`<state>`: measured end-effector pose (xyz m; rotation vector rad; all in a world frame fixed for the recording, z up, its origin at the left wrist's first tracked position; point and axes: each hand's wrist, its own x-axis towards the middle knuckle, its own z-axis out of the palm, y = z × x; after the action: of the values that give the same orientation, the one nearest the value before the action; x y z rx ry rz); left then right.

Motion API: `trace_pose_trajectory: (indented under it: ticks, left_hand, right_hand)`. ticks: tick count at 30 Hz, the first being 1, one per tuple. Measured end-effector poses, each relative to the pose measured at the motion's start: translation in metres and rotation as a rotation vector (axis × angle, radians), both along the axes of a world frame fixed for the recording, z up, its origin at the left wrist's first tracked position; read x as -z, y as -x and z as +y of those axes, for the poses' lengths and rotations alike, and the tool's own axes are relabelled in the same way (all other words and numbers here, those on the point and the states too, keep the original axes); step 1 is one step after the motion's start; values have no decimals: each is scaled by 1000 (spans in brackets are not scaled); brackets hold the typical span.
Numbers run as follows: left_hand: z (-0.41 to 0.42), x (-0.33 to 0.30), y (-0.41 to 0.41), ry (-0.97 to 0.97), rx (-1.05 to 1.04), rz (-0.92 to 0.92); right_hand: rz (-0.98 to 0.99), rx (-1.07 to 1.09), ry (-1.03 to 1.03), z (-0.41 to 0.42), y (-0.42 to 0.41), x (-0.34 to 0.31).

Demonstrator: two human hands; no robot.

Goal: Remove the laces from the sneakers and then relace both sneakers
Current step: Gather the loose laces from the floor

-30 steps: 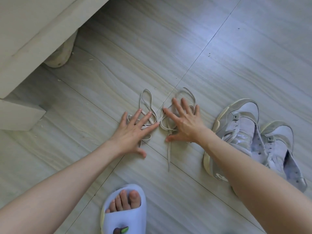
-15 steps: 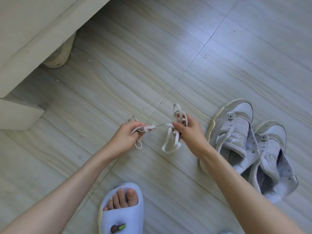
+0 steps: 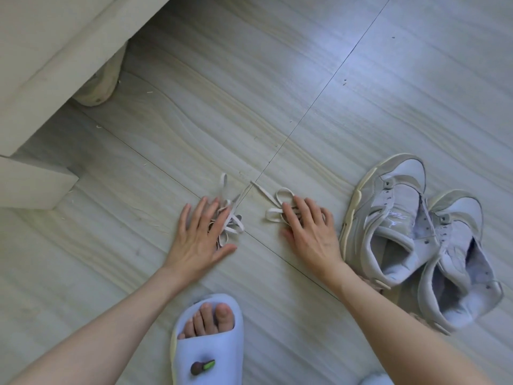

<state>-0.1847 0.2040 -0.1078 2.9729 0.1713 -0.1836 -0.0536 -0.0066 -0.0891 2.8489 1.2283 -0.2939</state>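
Head cam: our left hand (image 3: 198, 237) and right hand (image 3: 311, 231) lie flat, fingers spread, each pressing a loose lace bundle, left lace (image 3: 231, 220) and right lace (image 3: 277, 204), beside the unlaced sneakers (image 3: 416, 240). We'd find an end first, then thread.

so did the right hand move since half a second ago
Yes. The right hand was lifted, pinching a lace; now it lies flat on the floor, pressing the lace bundle, closer to the sneakers.
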Motion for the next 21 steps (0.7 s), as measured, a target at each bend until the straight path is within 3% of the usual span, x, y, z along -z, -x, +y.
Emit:
trace_pose_trajectory:
  ticks: [3, 6, 9, 11, 14, 21]
  left_hand:
    - [-6, 2, -5, -101, 78, -175]
    - [-9, -7, -19, -67, 62, -192]
    - [-14, -29, -30, 87, -30, -146]
    - [-19, -49, -33, 198, -83, -154]
    - [-23, -84, -42, 391, -199, -174]
    - [-31, -208, -67, 753, -505, -474]
  right_hand:
    - [-47, -7, -60, 6, -2, -4]
    - [230, 186, -135, 14, -1, -9]
    - [591, 493, -243, 18, 1, -17]
    - [722, 611, -355, 22, 1, -36]
    - [711, 608, -402, 24, -5, -76]
    - [729, 671, -466, 27, -26, -213]
